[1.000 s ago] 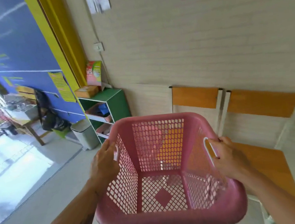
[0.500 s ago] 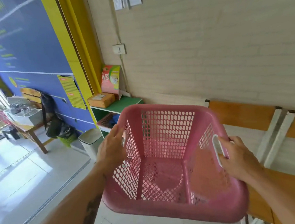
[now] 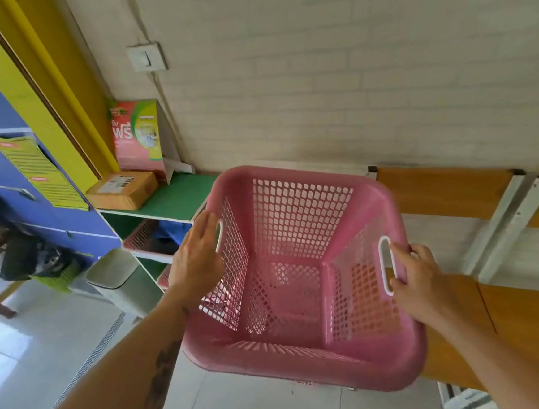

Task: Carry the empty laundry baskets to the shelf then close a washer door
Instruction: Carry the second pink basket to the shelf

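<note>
An empty pink laundry basket point(image 3: 298, 221) hangs in the air in front of me, tilted down to the left. My right hand point(image 3: 419, 276) grips its white-rimmed right handle, fingers curled over the rim. My left hand point(image 3: 198, 258) lies against the outside of the left wall beside the other handle, fingers straight; its thumb is hidden. The green shelf point(image 3: 177, 195) stands just behind the basket's left corner, against the wall. No washer is in view.
On the shelf top sit a brown parcel point(image 3: 122, 190) and a detergent box point(image 3: 137, 137); a lower level holds another pink basket point(image 3: 141, 237). A grey bin point(image 3: 115, 274) stands left of the shelf. Orange benches point(image 3: 441, 187) line the wall on the right.
I have moved closer to the green shelf with the basket, which has swung left and tilted. My left fingers have straightened along the basket's side.
</note>
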Available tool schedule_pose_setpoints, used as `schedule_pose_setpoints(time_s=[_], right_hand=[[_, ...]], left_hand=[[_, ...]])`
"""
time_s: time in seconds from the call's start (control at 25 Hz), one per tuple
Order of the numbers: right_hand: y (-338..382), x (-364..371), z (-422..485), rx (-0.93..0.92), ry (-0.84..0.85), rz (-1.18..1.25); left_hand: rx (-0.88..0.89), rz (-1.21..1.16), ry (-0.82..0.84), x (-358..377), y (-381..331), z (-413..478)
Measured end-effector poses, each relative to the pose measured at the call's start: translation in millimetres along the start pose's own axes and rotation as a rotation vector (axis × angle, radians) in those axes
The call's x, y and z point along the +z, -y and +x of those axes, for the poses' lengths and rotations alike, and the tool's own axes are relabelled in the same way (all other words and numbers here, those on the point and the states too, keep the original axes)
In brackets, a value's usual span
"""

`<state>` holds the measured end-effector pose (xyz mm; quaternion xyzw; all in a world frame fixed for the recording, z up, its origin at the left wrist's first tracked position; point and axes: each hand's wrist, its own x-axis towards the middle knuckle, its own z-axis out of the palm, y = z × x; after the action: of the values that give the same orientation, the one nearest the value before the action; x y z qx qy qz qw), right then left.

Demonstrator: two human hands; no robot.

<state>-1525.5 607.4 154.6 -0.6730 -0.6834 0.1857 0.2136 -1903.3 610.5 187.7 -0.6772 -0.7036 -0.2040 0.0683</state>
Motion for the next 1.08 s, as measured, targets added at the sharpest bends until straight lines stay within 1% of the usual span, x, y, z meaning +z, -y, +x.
schedule_pose_setpoints(time_s=[0.28, 0.44, 0.56, 0.72, 0.8, 0.92, 1.0, 1.08], right_hand=[[-3, 68, 62, 0.14, 0.122, -0.057], [-20, 138, 99, 0.267, 0.231, -0.123], [-33, 190, 120, 0.351, 0.318, -0.156], [-54, 262, 152, 0.45, 0.392, -0.113], [-64, 292, 157, 0.516, 0.435, -0.089], [-72, 321, 151, 0.609, 0.529, -0.034], [-73, 331, 151, 0.659, 0.599, -0.009], [-73, 328, 156, 0.694, 0.629, 0.014]], left_hand=[[-0.014, -0.028, 0.141, 101, 51, 33], [-0.017, -0.066, 0.227, 185, 89, 47], [-0.02, -0.142, 0.284, 247, 111, 53], [-0.136, -0.19, 0.458, 331, 144, 52], [-0.202, -0.175, 0.579, 362, 157, 42], [-0.219, -0.146, 0.766, 388, 174, 29], [-0.203, -0.144, 0.85, 396, 182, 33], [-0.284, -0.153, 0.898, 395, 178, 51]])
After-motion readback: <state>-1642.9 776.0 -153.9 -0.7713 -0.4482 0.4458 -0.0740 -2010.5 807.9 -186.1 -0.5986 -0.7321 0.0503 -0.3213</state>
